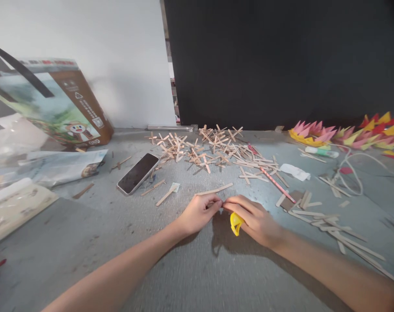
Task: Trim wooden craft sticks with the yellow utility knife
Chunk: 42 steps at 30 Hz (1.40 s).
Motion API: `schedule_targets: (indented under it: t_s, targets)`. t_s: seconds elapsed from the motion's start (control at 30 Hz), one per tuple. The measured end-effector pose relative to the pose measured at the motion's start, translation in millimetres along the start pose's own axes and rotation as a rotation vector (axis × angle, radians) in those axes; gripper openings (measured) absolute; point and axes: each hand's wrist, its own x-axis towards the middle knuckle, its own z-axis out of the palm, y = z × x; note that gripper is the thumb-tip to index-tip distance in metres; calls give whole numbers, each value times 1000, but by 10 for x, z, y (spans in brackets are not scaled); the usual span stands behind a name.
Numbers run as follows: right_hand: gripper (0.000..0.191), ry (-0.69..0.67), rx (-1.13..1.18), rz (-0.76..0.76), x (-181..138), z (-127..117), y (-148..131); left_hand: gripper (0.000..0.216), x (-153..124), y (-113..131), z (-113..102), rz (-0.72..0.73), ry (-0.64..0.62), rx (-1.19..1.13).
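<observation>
Bare forearms (115, 264) come in from the lower left and lower right corners of the frame, meeting near the centre, where a yellow plastic piece (238, 218) pokes out beneath the right hand (260, 222), above the gray table (170, 281). Just beyond the fingertips lies one flat wooden stick (214, 189), its near end close against the left hand (198, 212); contact is hard to judge. Room for moving spreads between the forearms at bottom centre and over the left-centre surface, up to a phone (138, 173) lying at a slant. Upper centre is crowded by a pile of crossed sticks (203, 149), reaching nearly to the table's far edge, where a white panel (125, 65) and a black panel (281, 65) stand. Toward the right, a red-striped pencil (277, 185) and loose sticks (330, 225) limit the space beside the right forearm; a paper crown (310, 132) sits farther out at upper right, a brown bag (76, 108) at upper left. Both wrists rest low, palms turned inward. On the left, thumb and index are closed in a pinch; whether anything is between them is too small to tell. The right hand's fingers curl around the yellow piece, their tips meeting the left ones.
</observation>
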Motion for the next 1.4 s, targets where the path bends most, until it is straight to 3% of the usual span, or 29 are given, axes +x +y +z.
schedule_targets:
  t_s: [0.17,0.4,0.53,0.97,1.1,1.27,1.4]
  targets:
    - [42,28,-10,-5,30,5,4,27,-3,8,0,2,0,17]
    - [44,-34,-45,43,41,50,25,26,11,12,3,-4,20,28]
    - [34,-56,-118,58,77,90,33,30,12,0,6,-39,13,28]
    - [23,-112,-118,112,236,99,30,43,61,-96,29,-89,64,-143]
    - [22,-98,-140,98,296,61,-21,44,87,-97,25,-93,154,-307]
    - [26,-111,-162,-29,391,-36,-46,50,125,-160,-3,-98,388,-507]
    - [35,8,-50,-49,476,-101,58,50,110,-153,-7,-75,458,-544]
